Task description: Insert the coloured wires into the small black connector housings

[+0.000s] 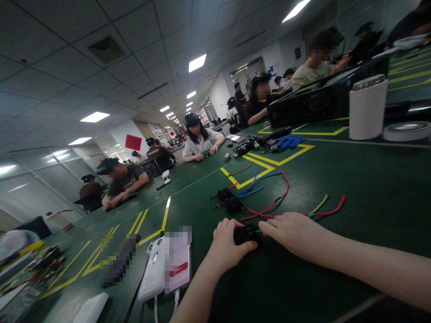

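Low over the green table, my left hand grips a small black plastic connector block between thumb and fingers. From the right, my right hand pinches a thin green wire at the block's edge; only a short bit of it shows by the fingertips. Just beyond my hands lies a second black block with red and blue wires around it. A long red wire curves behind my right hand. Beside it lie a green-yellow wire end and a thicker red wire end.
Left of my arm lie a white power bank and a pink phone with white cables. Farther back are blue-handled tools, a black case and a white thermos. Several people sit around the tables.
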Available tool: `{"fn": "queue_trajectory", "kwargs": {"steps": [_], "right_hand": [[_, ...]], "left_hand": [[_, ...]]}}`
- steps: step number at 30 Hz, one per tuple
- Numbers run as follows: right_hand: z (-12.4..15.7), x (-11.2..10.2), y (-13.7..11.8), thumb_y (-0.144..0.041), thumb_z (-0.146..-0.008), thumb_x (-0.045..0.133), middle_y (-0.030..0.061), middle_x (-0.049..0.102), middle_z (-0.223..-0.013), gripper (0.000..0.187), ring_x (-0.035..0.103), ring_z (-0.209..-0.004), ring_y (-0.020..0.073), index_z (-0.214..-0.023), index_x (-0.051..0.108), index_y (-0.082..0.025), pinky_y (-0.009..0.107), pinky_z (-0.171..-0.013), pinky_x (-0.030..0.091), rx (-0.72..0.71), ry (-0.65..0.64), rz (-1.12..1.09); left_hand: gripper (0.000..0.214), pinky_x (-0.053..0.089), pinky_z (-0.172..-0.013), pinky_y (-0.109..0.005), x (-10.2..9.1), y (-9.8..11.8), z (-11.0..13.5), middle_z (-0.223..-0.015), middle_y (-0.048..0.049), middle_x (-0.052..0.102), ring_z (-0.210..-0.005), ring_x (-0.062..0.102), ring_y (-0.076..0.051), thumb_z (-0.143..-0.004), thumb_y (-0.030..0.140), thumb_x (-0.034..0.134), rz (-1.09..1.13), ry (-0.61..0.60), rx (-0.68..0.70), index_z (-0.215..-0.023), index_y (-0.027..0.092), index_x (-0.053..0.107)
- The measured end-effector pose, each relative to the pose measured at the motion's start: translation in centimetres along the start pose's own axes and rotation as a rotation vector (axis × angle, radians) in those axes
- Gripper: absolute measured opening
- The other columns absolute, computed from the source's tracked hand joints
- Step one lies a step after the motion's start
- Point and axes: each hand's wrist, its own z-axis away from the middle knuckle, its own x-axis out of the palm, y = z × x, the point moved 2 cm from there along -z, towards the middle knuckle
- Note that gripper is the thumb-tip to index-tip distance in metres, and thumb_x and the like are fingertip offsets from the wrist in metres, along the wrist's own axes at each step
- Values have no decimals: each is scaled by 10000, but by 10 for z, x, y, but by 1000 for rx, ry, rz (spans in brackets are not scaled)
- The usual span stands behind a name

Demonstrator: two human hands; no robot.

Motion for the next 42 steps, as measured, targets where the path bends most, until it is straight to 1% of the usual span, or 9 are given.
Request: {"fn": "queue_trajectory", "kwargs": {"steps": [5,9,16,22,27,31,33,38,42], "right_hand": [[-4,-5,0,-31,-760,465,-8,596,-651,170,551,-546,141,-803,477,-195,272,-525,306,-16,79,7],[-5,-7,-1,-36,-770,458,-5,594,-650,161,543,-547,139,-795,479,-194,271,-537,311,-12,99,2],[-3,1,-2,-152,-802,556,10,631,-651,64,579,-545,162,-796,504,-189,287,-496,264,69,-19,29],[-1,3,-4,-152,-820,525,10,615,-600,98,563,-514,152,-729,504,-185,294,-500,250,61,-56,25],[-2,-2,0,-83,-767,527,9,607,-640,107,548,-557,148,-734,530,-184,287,-527,268,35,12,2],[-3,-3,1,-95,-755,564,5,606,-641,96,542,-559,155,-737,548,-188,287,-532,274,45,48,12],[-3,-2,1,-128,-777,571,10,615,-636,81,549,-551,160,-728,549,-188,291,-524,269,70,34,25],[-2,3,-1,-169,-817,561,15,633,-607,102,569,-516,161,-716,550,-180,294,-495,249,102,-93,4],[-1,3,0,-175,-826,550,20,633,-613,105,574,-522,161,-721,552,-176,298,-495,250,101,-107,-4]], "left_hand": [[383,359,-865,-332,0,0,0,-1038,-22,531,-1004,473,-225,-713,423,693,-2,-2,-11,-1010,231,546],[383,356,-875,-335,0,0,0,-1048,-25,531,-1009,471,-226,-717,427,686,-9,-4,-6,-1015,233,545],[390,358,-876,-335,-1,1,1,-1044,-23,529,-1012,472,-226,-712,430,694,7,-7,-23,-1017,234,551],[387,361,-871,-331,1,0,0,-1048,-24,536,-1004,471,-225,-718,448,683,-16,-2,-10,-1014,238,549],[379,362,-859,-328,1,-2,0,-1029,-16,535,-993,475,-223,-713,437,691,6,4,-7,-1004,242,548],[383,359,-855,-330,1,-2,0,-1019,-16,531,-989,477,-226,-704,435,701,15,8,-8,-998,239,553],[386,358,-857,-329,0,-1,0,-1021,-17,531,-993,476,-227,-704,435,701,17,5,-14,-1001,238,554],[384,358,-855,-330,1,-2,-1,-1028,-14,530,-995,472,-226,-706,434,700,22,4,-12,-1002,240,551],[385,359,-847,-330,1,-2,-1,-1022,-12,528,-988,473,-225,-702,440,702,21,5,-14,-996,242,551]]}}
